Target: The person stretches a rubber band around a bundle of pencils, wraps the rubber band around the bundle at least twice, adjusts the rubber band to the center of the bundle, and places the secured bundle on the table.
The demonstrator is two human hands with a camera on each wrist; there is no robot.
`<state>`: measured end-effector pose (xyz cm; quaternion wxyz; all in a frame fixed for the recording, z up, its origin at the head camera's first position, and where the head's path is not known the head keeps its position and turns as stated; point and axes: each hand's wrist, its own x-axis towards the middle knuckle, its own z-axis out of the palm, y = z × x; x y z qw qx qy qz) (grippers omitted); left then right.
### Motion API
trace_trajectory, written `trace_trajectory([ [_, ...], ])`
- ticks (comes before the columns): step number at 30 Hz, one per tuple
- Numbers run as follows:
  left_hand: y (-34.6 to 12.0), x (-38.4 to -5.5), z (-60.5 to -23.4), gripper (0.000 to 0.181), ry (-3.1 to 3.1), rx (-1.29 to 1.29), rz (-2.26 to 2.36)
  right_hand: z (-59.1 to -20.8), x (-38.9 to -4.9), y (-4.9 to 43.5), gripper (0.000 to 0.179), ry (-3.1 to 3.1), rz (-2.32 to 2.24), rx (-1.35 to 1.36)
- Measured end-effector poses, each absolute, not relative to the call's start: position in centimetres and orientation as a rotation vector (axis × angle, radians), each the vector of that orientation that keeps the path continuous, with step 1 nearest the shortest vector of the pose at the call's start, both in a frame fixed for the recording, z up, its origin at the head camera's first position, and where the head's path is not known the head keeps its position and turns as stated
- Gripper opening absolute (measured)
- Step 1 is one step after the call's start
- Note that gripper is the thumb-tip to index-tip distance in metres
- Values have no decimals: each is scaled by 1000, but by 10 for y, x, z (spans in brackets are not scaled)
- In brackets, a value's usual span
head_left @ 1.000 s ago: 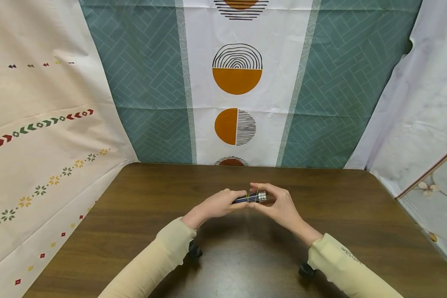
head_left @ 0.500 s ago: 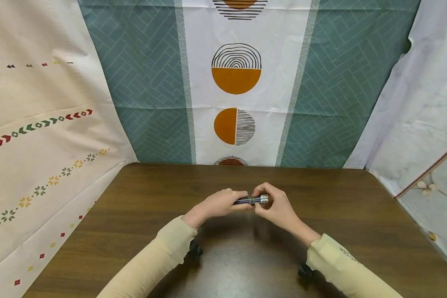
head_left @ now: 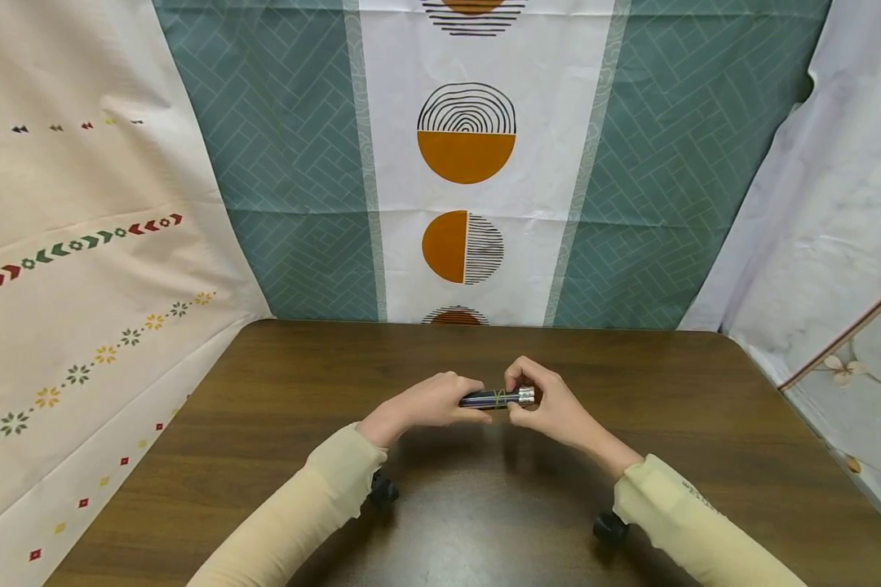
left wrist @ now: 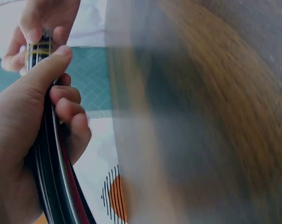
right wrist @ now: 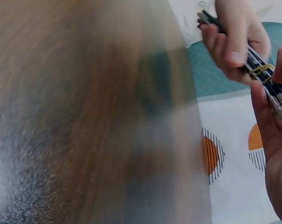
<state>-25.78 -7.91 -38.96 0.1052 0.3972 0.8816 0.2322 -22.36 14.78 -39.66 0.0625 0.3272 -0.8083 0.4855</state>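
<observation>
A bundle of dark pencils (head_left: pixel 477 401) with silvery ends is held above the table, lying roughly level. My left hand (head_left: pixel 427 402) grips it, thumb along the near side and fingers round the far side. A yellow rubber band (head_left: pixel 499 399) circles the bundle near its silvery end, crossing over itself. My right hand (head_left: pixel 554 412) holds that end between thumb and curled forefinger, just beside the band. In the left wrist view the pencils (left wrist: pixel 52 163) run down past the palm, one of them red. The right wrist view shows the band (right wrist: pixel 263 71) wound in more than one loop.
Below the hands is a brown wooden table (head_left: pixel 323 375). A patterned green and white cloth (head_left: pixel 301 204) hangs behind its far edge. Pale cloths hang on the left (head_left: pixel 103 269) and right (head_left: pixel 837 244). Dark wrist devices (head_left: pixel 609 528) sit beneath the sleeves.
The rubber band, stretched out from the pencils by my right fingers a second ago, now lies close around them. My right hand has shifted slightly right; my left hand keeps its grip.
</observation>
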Motion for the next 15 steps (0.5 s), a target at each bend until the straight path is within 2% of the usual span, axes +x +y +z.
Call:
trace_trajectory([
  [3, -86, -259, -389, 22, 2602, 1180, 657, -403, -231, 156, 27, -2436, 1623, 995],
  [7, -98, -262, -392, 27, 2681, 1196, 573, -404, -235, 166, 23, -2377, 1834, 1003],
  [15, -105, -260, -395, 32, 2850, 1327, 475, -408, -236, 179, 18, -2363, 1973, 970],
])
